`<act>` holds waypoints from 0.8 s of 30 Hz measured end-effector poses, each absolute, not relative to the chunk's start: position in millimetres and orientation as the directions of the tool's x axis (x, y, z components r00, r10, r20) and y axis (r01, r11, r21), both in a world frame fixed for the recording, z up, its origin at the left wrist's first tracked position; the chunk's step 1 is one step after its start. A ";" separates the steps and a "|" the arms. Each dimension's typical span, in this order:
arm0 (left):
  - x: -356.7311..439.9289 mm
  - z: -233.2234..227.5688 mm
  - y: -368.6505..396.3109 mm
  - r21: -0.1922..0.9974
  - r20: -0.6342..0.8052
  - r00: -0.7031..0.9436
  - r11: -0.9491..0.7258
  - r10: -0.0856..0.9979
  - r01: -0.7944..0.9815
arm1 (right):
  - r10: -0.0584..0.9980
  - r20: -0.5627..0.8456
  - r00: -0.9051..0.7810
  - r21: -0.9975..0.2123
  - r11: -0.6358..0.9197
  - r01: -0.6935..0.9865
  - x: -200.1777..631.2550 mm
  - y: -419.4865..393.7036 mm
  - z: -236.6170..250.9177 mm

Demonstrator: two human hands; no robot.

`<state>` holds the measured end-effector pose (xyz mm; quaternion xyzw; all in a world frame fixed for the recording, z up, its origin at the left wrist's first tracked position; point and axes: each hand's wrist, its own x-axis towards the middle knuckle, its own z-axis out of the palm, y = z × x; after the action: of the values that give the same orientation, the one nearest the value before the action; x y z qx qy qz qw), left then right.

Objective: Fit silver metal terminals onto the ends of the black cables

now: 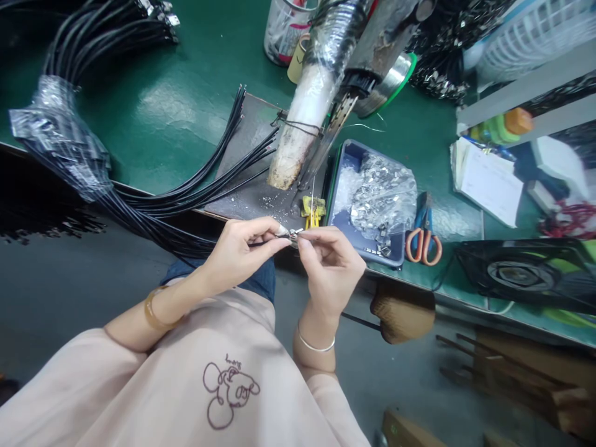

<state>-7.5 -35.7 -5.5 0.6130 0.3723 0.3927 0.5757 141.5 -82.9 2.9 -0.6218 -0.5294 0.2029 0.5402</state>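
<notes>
My left hand (249, 248) pinches the end of a black cable near the table's front edge. At its fingertips is a small metal connector (293, 234), which my right hand (328, 254) grips from the other side between thumb and forefinger. The fingers partly hide both cable end and connector. More black cables (186, 202) run in from the left, bundled in clear plastic wrap (65, 136). Just beyond my fingers stands a yellow holder (313, 211) with a thin wire above it. A blue tray (333, 217) of small metal connectors in a plastic bag lies right of that.
A wrapped white pipe (302, 112) slants down over a dark board (246, 136). Orange-handled scissors (423, 242) lie beside the tray. A solder wire spool (388, 84), a paper pad (488, 180) and a black fan (526, 273) are on the green table (195, 99).
</notes>
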 end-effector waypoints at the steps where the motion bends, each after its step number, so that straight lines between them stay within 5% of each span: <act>1: -7.3 -5.3 -35.6 0.998 0.052 0.414 -0.063 0.909 0.013 | 0.874 0.318 0.367 -0.891 0.143 0.430 142.0 -82.6 2.5; 7: -6.7 -5.8 -35.3 0.994 0.072 0.414 -0.100 0.907 0.045 | 0.875 0.347 0.338 -0.846 0.137 0.515 140.8 -85.2 4.5; 11: -6.8 -6.4 -40.4 0.956 0.220 0.404 -0.279 0.888 0.092 | 0.834 0.447 0.322 -0.765 0.171 0.621 151.2 -93.2 7.5; 14: -9.3 -3.7 -44.5 0.900 0.284 0.570 -0.419 0.771 0.118 | 0.732 0.514 0.448 -0.681 0.030 0.732 176.2 -91.4 10.9; 16: -13.2 -0.9 -43.4 0.900 0.217 0.761 -0.428 0.612 0.087 | 0.776 0.450 0.443 -0.597 -0.107 0.795 198.3 -83.9 12.2; 20: -25.1 0.6 -32.0 0.992 -0.020 0.950 -0.109 0.311 0.057 | 0.879 0.339 0.335 -0.406 -0.184 0.895 235.9 -62.6 9.4; 24: -34.2 -6.3 -21.5 0.939 -0.218 0.918 0.326 0.332 0.105 | 0.928 0.250 0.276 -0.332 -0.186 0.925 248.2 -48.7 6.4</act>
<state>-34.2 -21.5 -6.3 0.5761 0.1896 0.0716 0.7919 248.2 -48.7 6.4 -0.7700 -0.6016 0.0038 0.2125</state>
